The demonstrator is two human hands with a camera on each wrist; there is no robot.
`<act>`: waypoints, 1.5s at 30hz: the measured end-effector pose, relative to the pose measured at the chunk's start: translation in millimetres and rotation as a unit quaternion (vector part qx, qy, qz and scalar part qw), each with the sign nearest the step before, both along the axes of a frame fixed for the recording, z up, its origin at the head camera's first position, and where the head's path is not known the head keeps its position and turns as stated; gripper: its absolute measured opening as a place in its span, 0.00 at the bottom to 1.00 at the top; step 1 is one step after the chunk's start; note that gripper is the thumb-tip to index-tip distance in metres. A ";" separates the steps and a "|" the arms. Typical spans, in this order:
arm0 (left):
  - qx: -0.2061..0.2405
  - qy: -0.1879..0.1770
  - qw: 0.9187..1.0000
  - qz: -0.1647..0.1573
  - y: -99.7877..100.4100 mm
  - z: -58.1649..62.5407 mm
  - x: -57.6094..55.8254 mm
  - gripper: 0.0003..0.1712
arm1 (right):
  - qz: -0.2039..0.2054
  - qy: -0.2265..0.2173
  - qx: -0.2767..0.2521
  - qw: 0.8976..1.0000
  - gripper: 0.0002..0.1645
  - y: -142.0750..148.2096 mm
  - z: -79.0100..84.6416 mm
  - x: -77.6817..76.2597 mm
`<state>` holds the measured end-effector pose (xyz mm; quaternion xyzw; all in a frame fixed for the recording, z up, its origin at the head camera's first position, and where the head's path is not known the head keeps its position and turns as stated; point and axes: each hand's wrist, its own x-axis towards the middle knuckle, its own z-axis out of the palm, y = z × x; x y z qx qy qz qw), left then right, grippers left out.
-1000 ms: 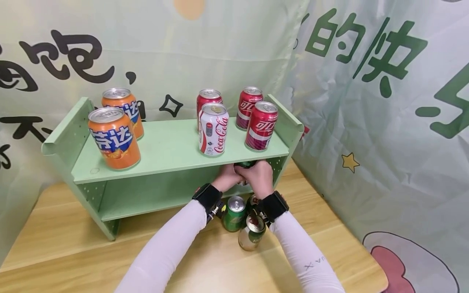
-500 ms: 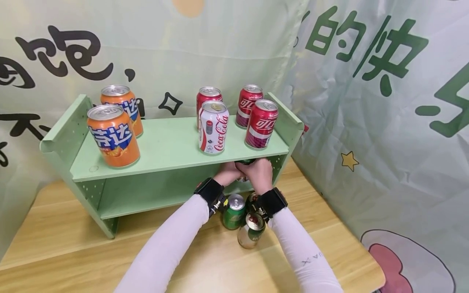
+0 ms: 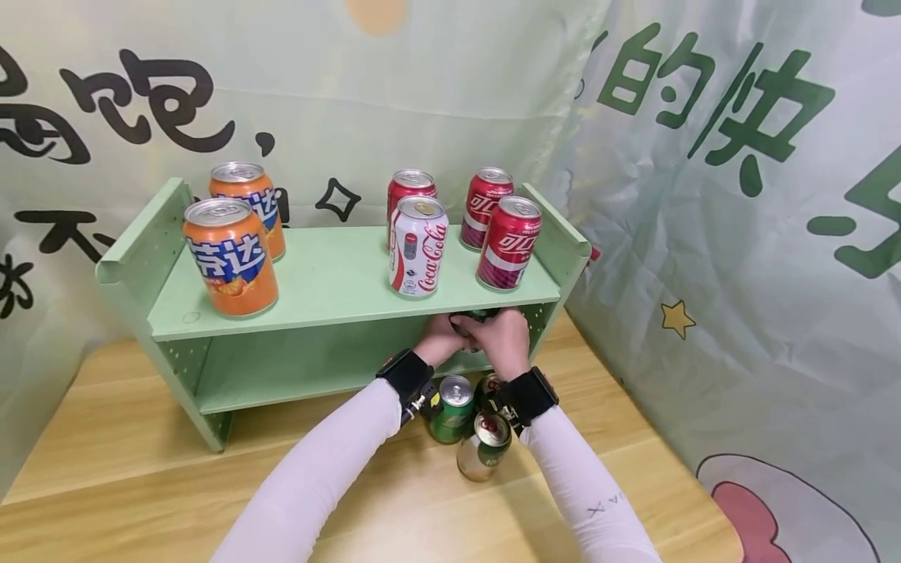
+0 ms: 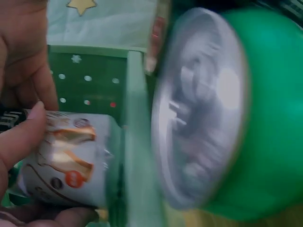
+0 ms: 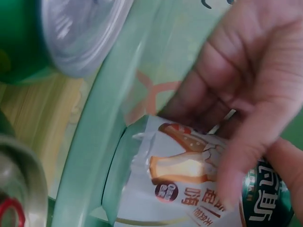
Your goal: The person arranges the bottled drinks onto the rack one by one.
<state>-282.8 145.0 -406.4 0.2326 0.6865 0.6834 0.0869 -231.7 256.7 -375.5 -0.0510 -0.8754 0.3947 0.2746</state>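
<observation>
Under the upper board of the green shelf unit (image 3: 331,281), my left hand (image 3: 439,341) and right hand (image 3: 507,344) hold one green-and-white kvass can (image 5: 184,177) at the right end of the lower level. In the left wrist view, my left thumb and fingers lie round the kvass can (image 4: 71,161), whose base is by the shelf's front edge. My right thumb presses its printed side in the right wrist view; the other fingers are partly hidden behind it. The upper board hides part of the can from the head view.
On the table (image 3: 317,500), a green can (image 3: 451,418) and a gold-and-green can (image 3: 482,453) stand below my wrists, with a darker can (image 3: 489,385) partly hidden. Two orange cans (image 3: 232,266) and several cola cans (image 3: 508,246) stand on the top board.
The head view has shifted slightly. Both hands stay round the kvass can at the same place under the upper board, and the other cans have not moved.
</observation>
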 end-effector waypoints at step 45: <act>-0.033 0.010 0.996 -0.084 -50.9 -22.3 85.0 0.44 | 0.043 -0.056 0.051 0.996 0.57 -11.7 -17.1 88.6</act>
